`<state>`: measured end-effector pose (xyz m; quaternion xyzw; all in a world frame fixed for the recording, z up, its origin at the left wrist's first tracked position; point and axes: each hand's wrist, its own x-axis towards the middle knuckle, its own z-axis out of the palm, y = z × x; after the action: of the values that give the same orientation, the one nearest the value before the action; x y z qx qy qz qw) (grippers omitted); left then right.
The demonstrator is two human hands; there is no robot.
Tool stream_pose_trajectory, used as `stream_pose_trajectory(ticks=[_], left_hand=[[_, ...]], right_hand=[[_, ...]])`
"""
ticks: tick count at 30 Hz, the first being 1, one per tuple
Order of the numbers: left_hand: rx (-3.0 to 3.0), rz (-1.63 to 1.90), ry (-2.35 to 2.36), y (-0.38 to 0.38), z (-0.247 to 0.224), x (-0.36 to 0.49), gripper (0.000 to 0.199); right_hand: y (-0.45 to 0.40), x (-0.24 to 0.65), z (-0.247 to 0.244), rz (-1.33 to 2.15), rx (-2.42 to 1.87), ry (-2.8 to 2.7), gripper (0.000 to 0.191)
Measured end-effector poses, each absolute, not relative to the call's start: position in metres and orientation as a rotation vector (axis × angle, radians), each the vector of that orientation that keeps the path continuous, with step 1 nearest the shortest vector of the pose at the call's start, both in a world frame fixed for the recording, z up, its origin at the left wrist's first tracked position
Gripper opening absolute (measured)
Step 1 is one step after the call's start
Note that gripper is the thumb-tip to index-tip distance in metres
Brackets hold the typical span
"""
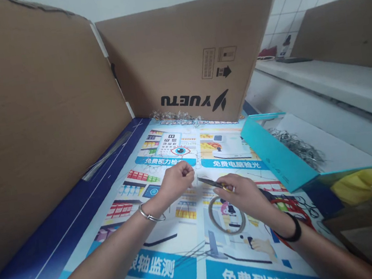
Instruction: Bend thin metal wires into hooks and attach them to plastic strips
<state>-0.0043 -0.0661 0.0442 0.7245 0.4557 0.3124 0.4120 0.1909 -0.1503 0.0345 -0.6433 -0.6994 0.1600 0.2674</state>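
My left hand is closed in a pinch above the middle of the printed sheet. Something thin and pale shows by its fingertips, too small to name. My right hand grips a pointed dark tool with yellow at its handle; whether it is scissors or pliers I cannot tell. The tool's tip points left, close to my left fingertips. Below the tool lies a grey ring-shaped coil. Several thin straight wires rest on the sheet nearer to me.
Cardboard panels stand at the back and left. A heap of clear, tangled bits lies by the back panel. On the right, a turquoise box holds tangled wire pieces. Red cord lies beyond my right wrist, near yellow material.
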Motion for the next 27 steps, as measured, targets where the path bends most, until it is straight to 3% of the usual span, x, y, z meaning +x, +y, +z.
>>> stream_pose_trajectory(ticks=[8, 16, 20, 24, 27], left_hand=[[1.736, 0.755, 1.069, -0.07, 0.046, -0.003, 0.007], [1.489, 0.668, 0.834, -0.074, 0.056, -0.004, 0.028], [1.331, 0.632, 0.814, -0.074, 0.047, -0.001, 0.029], [1.214, 0.64, 0.909, -0.074, 0.049, 0.003, 0.019], [1.179, 0.678, 0.978, -0.072, 0.054, 0.003, 0.016]], right_hand=[[-0.151, 0.189, 0.046, 0.423, -1.803, -1.965, 0.026], [-0.151, 0.192, 0.047, 0.613, -1.72, -1.936, 0.03], [-0.152, 0.191, 0.048, 0.624, -1.722, -1.955, 0.029], [-0.152, 0.19, 0.044, 0.467, -1.759, -2.015, 0.024], [-0.152, 0.192, 0.037, 0.108, -1.735, -2.039, 0.022]])
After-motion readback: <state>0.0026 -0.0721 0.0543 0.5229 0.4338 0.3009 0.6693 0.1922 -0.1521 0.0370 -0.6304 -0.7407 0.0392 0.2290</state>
